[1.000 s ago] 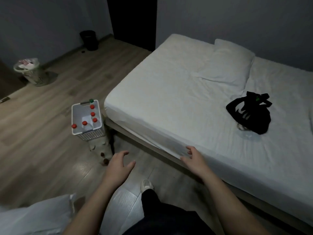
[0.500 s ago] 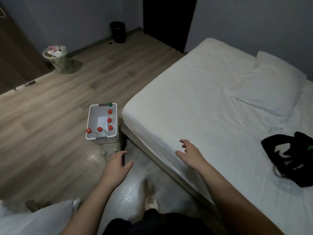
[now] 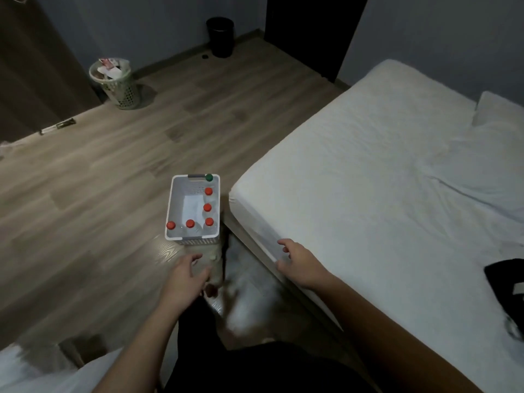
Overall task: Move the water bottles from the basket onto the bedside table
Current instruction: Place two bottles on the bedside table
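A white perforated basket (image 3: 173, 194) stands on the wooden floor beside the bed's corner. Several clear water bottles with red caps (image 3: 208, 207) stand inside it along its right and near sides, and one green-capped bottle (image 3: 209, 177) is at its far right corner. My left hand (image 3: 184, 276) hovers just short of the basket's near side, fingers apart and empty. Over the edge of the mattress, to the right of the basket, my right hand (image 3: 300, 265) is spread and holds nothing. No bedside table is in view.
A large bed with a white sheet (image 3: 382, 194) fills the right side; a pillow (image 3: 499, 112) and a black bag (image 3: 507, 276) lie on it. A pale waste basket (image 3: 116, 83) and a black bin (image 3: 220, 36) stand by the far wall. White cloth (image 3: 34, 373) is at bottom left.
The view has swung left and nearer to the basket, which now sits closer to centre. Both hands have stayed spread and empty, the left one now nearer the basket.
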{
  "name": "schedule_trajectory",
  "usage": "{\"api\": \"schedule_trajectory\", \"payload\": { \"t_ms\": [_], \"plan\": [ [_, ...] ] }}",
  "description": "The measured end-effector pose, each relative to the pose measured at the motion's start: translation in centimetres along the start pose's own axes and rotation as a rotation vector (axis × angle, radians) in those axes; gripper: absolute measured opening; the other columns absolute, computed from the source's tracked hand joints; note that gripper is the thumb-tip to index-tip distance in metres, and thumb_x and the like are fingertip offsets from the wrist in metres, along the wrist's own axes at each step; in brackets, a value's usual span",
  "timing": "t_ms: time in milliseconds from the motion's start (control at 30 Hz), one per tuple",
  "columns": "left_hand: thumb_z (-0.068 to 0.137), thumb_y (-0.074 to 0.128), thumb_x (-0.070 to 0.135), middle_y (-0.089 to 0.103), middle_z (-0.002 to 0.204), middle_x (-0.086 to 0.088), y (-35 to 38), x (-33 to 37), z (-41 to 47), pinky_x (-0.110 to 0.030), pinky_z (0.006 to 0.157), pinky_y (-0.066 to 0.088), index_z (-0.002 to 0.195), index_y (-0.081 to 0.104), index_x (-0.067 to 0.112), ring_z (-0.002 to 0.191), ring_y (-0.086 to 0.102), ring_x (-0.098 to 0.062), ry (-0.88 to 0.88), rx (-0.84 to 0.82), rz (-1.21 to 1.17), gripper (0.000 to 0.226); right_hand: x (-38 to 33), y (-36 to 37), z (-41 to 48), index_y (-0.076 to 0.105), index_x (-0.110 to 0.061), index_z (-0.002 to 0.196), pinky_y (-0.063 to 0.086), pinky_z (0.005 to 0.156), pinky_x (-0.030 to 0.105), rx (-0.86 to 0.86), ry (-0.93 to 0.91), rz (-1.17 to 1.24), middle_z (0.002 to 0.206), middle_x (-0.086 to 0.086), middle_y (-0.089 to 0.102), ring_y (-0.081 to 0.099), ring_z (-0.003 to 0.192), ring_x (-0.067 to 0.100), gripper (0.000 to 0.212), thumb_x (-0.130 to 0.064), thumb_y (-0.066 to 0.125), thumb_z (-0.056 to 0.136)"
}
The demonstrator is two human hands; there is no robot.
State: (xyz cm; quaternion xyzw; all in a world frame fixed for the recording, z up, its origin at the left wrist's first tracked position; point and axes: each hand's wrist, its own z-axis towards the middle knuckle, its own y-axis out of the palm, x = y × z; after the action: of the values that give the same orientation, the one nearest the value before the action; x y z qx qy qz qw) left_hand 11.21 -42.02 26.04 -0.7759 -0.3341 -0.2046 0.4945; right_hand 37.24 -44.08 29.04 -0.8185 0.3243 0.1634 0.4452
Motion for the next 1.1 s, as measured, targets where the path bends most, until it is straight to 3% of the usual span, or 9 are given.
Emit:
{"api": "schedule_trajectory", "payload": {
  "t_ms": [233,400,467,533,600,667,833,967,1100],
  "plan": [
    [0.083,0.067,0.021,0.059,0.122,-0.013,-8.1,-2.4,9.3,-0.029,0.093,0.038,0.118,0.059,0.005,0.113,0.054,-0.025,0.014,-0.128,0.071,0.039,-9.9,2.9,7.7,0.036,-0.016,0.141,0.037,0.101,0.028,-0.046,0.07,0.011,0.141,0.008,0.046,0.047,0.126,0.023,0.057,-0.025,0.059,0.089],
    [0.085,0.064,0.031,0.058,0.124,-0.013,-13.9,-3.8,16.5,-0.029,0.091,0.04,0.122,0.057,0.009,0.113,0.055,-0.023,0.024,-0.203,0.15,0.043,-16.7,5.3,13.9,0.035,-0.016,0.141,0.04,0.103,0.033,-0.108,0.103,-0.017,0.14,0.008,0.046,0.048,0.125,0.023,0.06,-0.03,0.059,0.088],
    [0.087,0.06,0.03,0.062,0.116,-0.014,-14.8,-4.3,19.0,-0.023,0.082,0.036,0.117,0.061,0.006,0.103,0.056,-0.019,0.048,-0.244,0.167,0.038,-18.6,6.2,16.4,0.041,-0.014,0.136,0.042,0.098,0.033,-0.116,0.092,0.004,0.134,0.008,0.052,0.053,0.119,0.024,0.053,-0.028,0.058,0.088],
    [0.09,0.059,0.025,0.059,0.117,-0.008,-14.7,-5.0,21.6,-0.021,0.081,0.033,0.118,0.058,0.014,0.103,0.053,-0.017,0.03,-0.289,0.171,0.031,-19.7,7.5,19.1,0.045,-0.015,0.131,0.044,0.097,0.034,-0.117,0.076,0.018,0.127,0.008,0.058,0.056,0.115,0.024,0.046,-0.027,0.057,0.088],
    [0.091,0.056,0.029,0.05,0.133,-0.009,-13.8,-6.5,24.2,-0.029,0.094,0.037,0.128,0.049,0.015,0.119,0.049,-0.025,-0.029,-0.329,0.228,0.041,-20.0,9.2,22.0,0.042,-0.019,0.135,0.046,0.098,0.038,-0.125,0.078,0.056,0.129,0.006,0.057,0.056,0.116,0.026,0.049,-0.03,0.057,0.089],
    [0.092,0.052,0.031,0.047,0.136,-0.013,-12.6,-8.5,26.4,-0.036,0.1,0.039,0.131,0.046,0.012,0.123,0.047,-0.029,-0.067,-0.365,0.298,0.044,-19.4,11.4,24.9,0.038,-0.022,0.137,0.046,0.099,0.041,-0.161,0.11,0.068,0.134,0.005,0.053,0.056,0.117,0.027,0.052,-0.033,0.056,0.089],
    [0.087,0.049,0.04,0.052,0.128,-0.012,-7.9,-12.5,30.3,-0.034,0.093,0.04,0.128,0.048,0.009,0.118,0.049,-0.029,-0.042,-0.389,0.293,0.052,-15.8,17.4,31.7,0.033,-0.019,0.139,0.043,0.103,0.041,-0.225,0.168,0.083,0.142,0.009,0.043,0.049,0.125,0.03,0.059,-0.033,0.058,0.087],
    [0.084,0.061,0.037,0.053,0.121,-0.005,-3.9,-15.8,33.3,-0.038,0.088,0.049,0.124,0.046,0.021,0.108,0.058,-0.025,-0.078,-0.325,0.225,0.045,-13.0,22.2,36.0,0.038,-0.02,0.134,0.043,0.105,0.039,-0.204,0.157,0.098,0.134,0.007,0.051,0.05,0.124,0.026,0.054,-0.028,0.058,0.085],
    [0.084,0.06,0.045,0.051,0.129,-0.004,-0.6,-18.4,36.3,-0.042,0.088,0.052,0.138,0.032,0.023,0.111,0.058,-0.025,-0.088,-0.31,0.382,0.064,-11.5,25.1,39.1,0.032,-0.023,0.139,0.043,0.099,0.031,-0.206,0.148,0.074,0.128,0.007,0.055,0.054,0.117,0.022,0.058,-0.028,0.058,0.087]
  ]
}}
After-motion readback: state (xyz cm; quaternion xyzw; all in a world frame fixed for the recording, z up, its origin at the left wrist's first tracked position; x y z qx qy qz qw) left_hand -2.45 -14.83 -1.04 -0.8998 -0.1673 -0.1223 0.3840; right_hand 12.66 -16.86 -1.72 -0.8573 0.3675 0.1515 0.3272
